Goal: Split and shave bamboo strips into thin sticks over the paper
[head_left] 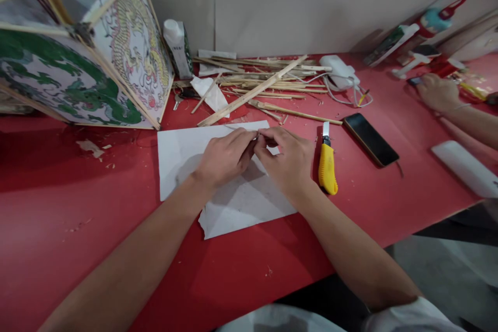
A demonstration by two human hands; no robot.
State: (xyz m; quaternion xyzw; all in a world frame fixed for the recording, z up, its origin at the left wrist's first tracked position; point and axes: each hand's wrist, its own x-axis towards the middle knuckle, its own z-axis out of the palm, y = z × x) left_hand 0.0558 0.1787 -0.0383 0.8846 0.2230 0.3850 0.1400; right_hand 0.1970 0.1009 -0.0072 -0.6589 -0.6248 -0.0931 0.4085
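Note:
My left hand [229, 155] and my right hand [287, 158] meet at the fingertips over a white sheet of paper [233, 212] with a torn lower left corner. Both are closed in a pinch on something small and dark, mostly hidden by the fingers. A thin sliver shows just behind my left fingers. Right of my right hand lies a yellow utility knife [327, 166] with its blade out, pointing away. Behind the paper lies a pile of bamboo strips [264, 83], one long strip slanting across it.
At the left stands a paper lantern [73, 78] painted with dragons. A carton [178, 49], keys [178, 101], a white charger [339, 71] and a phone [371, 139] sit around the red table [116, 228]. Another person's hand [438, 93] rests at the right.

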